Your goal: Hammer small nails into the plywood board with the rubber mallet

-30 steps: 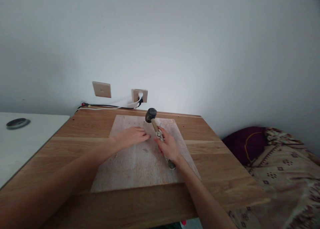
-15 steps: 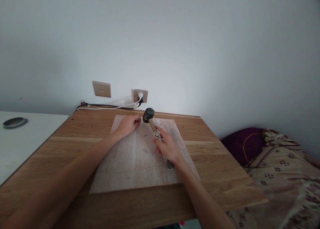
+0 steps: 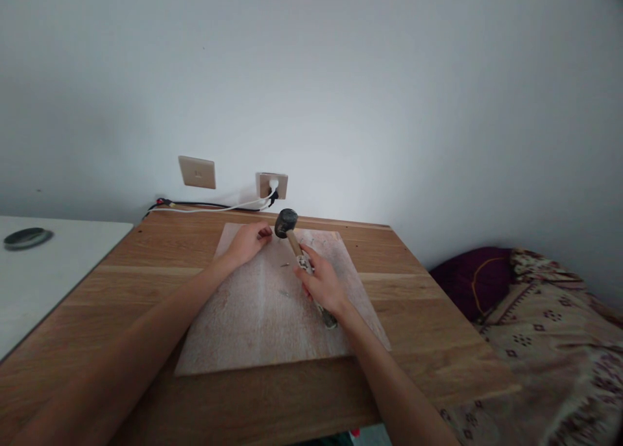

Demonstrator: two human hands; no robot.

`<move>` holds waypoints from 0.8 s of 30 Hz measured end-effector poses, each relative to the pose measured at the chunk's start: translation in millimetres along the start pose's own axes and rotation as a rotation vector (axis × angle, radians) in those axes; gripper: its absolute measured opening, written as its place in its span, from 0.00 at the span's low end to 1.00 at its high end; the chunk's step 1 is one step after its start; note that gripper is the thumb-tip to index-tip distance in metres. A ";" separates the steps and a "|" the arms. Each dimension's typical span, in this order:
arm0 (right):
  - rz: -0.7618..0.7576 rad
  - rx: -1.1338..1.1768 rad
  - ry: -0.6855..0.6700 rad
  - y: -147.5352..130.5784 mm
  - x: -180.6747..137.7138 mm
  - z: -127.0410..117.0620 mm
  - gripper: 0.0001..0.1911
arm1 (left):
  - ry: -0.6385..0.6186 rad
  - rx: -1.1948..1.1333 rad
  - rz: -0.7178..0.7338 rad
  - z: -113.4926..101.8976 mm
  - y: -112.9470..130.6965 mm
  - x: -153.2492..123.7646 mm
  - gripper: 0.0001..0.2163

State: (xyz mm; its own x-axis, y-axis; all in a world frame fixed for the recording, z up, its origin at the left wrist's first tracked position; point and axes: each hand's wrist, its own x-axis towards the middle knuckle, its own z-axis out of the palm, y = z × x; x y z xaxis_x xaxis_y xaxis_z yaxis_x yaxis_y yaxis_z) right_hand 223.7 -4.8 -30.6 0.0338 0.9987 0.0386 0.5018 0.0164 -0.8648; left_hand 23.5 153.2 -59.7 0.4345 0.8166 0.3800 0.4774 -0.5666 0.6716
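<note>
A pale wooden board [image 3: 253,316] lies on a brown wooden table [image 3: 428,342]. My right hand [image 3: 324,287] is wrapped round the handle of a hammer [image 3: 292,238], whose dark head hovers near the board's far edge. My left hand [image 3: 249,241] rests at that far edge, just left of the hammer head, with fingertips pinched together on something too small to name. A few small nails [image 3: 283,264] lie loose on the board between my hands.
A wall socket [image 3: 271,185] with a white plug and cables sits behind the table, beside a beige switch plate [image 3: 196,172]. A white surface [image 3: 43,271] with a dark round lid [image 3: 26,237] stands left. A patterned bedcover [image 3: 549,342] and dark cushion [image 3: 470,280] lie right.
My left hand moved from the middle of the board to its far edge and pinched its fingers. The hammer head shifted slightly left, towards that hand.
</note>
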 end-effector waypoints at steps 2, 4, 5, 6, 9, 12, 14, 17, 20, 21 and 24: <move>-0.002 -0.017 0.011 -0.4 0.4 -0.1 0.34 | -0.014 -0.049 -0.017 0.0 -1.0 0.6 0.01; 0.000 -0.024 0.005 -0.9 0.5 0.0 0.34 | -0.024 -0.053 -0.010 -0.1 -1.4 0.2 0.00; 0.001 -0.027 0.004 -1.1 0.5 0.1 0.34 | -0.031 -0.039 -0.002 0.0 -1.4 -0.3 0.01; 0.000 -0.033 0.006 -1.5 0.5 0.3 0.34 | -0.031 -0.017 0.009 0.1 -1.2 -0.8 0.01; -0.003 -0.054 0.016 -3.1 0.4 1.1 0.33 | -0.008 0.040 0.059 0.6 -0.9 -1.3 0.03; 0.000 -0.063 0.007 -6.1 0.8 2.3 0.33 | -0.019 0.020 0.057 1.5 -1.3 -0.7 0.04; 0.001 -0.072 0.008 -8.6 1.1 3.2 0.33 | -0.035 -0.029 0.019 2.0 -1.9 -0.8 0.08; -0.007 -0.092 0.019 -11.7 1.2 4.7 0.33 | -0.027 -0.095 -0.009 2.8 -3.4 -2.1 0.19; -0.042 -0.106 0.005 -13.2 0.8 6.2 0.33 | -0.011 -0.077 -0.016 4.6 -4.7 -2.7 0.22; -0.058 -0.111 -0.003 -13.4 0.7 6.6 0.32 | -0.001 -0.062 -0.016 5.3 -5.0 -2.5 0.22; -0.099 -0.129 -0.019 -14.0 0.7 7.2 0.32 | 0.030 -0.042 -0.004 6.0 -5.3 -1.2 0.25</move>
State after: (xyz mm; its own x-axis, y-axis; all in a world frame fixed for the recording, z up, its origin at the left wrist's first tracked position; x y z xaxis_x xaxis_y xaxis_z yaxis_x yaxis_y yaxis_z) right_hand 210.5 -3.9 -22.0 -0.0368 0.9932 0.1100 0.6088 0.1096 -0.7857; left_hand 25.0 154.6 -67.5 0.4097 0.8219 0.3958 0.4465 -0.5590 0.6987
